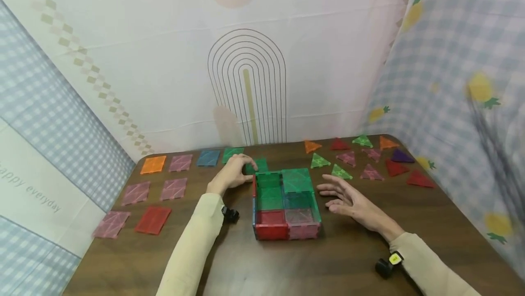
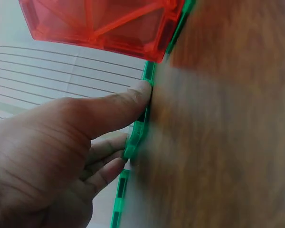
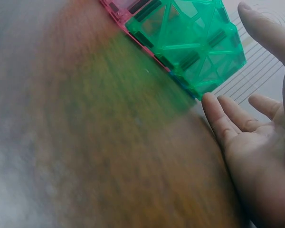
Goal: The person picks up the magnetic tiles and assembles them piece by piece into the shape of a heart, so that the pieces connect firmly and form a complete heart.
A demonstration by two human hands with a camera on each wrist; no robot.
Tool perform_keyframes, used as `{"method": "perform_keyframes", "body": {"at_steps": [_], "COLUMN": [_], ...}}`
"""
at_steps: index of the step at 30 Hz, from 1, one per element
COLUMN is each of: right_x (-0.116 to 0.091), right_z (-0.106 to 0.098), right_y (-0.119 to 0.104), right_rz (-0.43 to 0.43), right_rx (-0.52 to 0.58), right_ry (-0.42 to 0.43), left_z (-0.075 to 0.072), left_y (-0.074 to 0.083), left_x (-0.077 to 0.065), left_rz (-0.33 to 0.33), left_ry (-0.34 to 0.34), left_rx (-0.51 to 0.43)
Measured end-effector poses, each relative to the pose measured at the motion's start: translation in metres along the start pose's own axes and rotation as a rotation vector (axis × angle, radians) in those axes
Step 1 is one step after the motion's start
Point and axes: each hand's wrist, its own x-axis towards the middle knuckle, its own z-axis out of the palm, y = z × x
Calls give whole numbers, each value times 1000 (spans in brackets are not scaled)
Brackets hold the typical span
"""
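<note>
A low box of translucent magnetic tiles stands mid-table, with red (image 1: 271, 232) and pink (image 1: 303, 232) tiles along its front. A green square tile (image 1: 296, 180) covers its back right corner, and the rest of the top is uncovered. Behind the box, my left hand (image 1: 234, 173) pinches another green square tile (image 1: 256, 165) by its edge. In the left wrist view the thumb (image 2: 118, 107) presses one side of this tile (image 2: 138, 130), with fingers at its far edge. My right hand (image 1: 348, 200), fingers loosely spread and holding nothing, is just right of the box's green side wall (image 3: 190, 40).
Square tiles lie spread on the left: orange (image 1: 153, 165), blue (image 1: 208, 158), red (image 1: 153, 220), several pink (image 1: 173, 189) and a green one (image 1: 233, 154). Several triangular tiles (image 1: 320, 160) lie at the back right. Patterned cloth (image 1: 320, 59) hangs behind the table.
</note>
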Motion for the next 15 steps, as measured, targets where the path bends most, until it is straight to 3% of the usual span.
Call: {"method": "perform_keyframes", "body": {"at_steps": [4, 6, 9, 12, 15], "right_x": [1, 2, 1, 0, -1], "right_z": [2, 3, 2, 0, -3], "right_y": [5, 7, 6, 3, 0], "right_rz": [16, 16, 11, 10, 24], "right_rx": [19, 27, 35, 36, 31], "right_ry": [-5, -15, -19, -15, -8], "left_z": [-9, -22, -41, -57, -64], "left_y": [5, 17, 28, 45, 64], "left_x": [-8, -14, -21, -28, -37], "left_rz": [-76, -132, -139, -76, 1], "left_ry": [113, 186, 276, 275, 203], "left_rx": [8, -15, -100, -178, -192]}}
